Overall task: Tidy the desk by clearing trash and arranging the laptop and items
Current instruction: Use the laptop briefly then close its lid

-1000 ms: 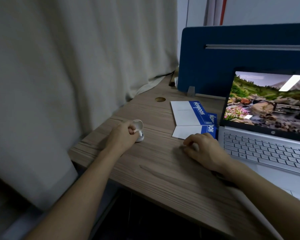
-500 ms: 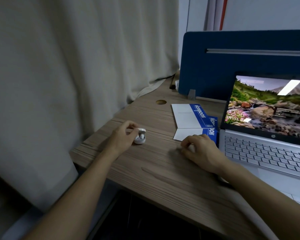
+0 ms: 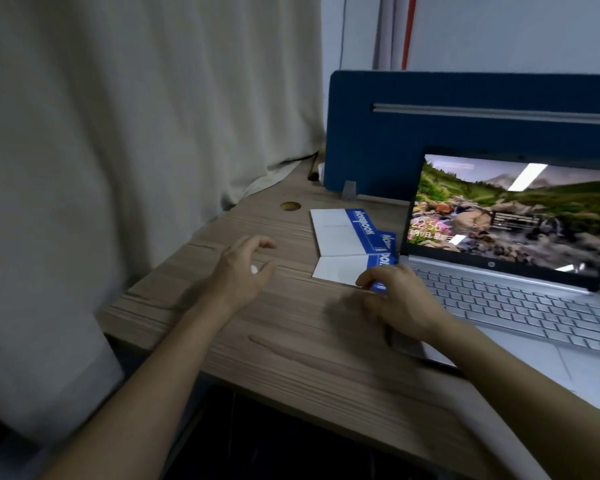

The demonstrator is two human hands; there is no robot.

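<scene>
At frame centre, the left hand (image 3: 241,268) curls loosely over a small white case (image 3: 254,269) on the desk (image 3: 312,355), not gripping. The right hand (image 3: 400,299) pinches the lowest notebook (image 3: 343,270). Best square the notebooks beside the laptop (image 3: 520,306).
</scene>
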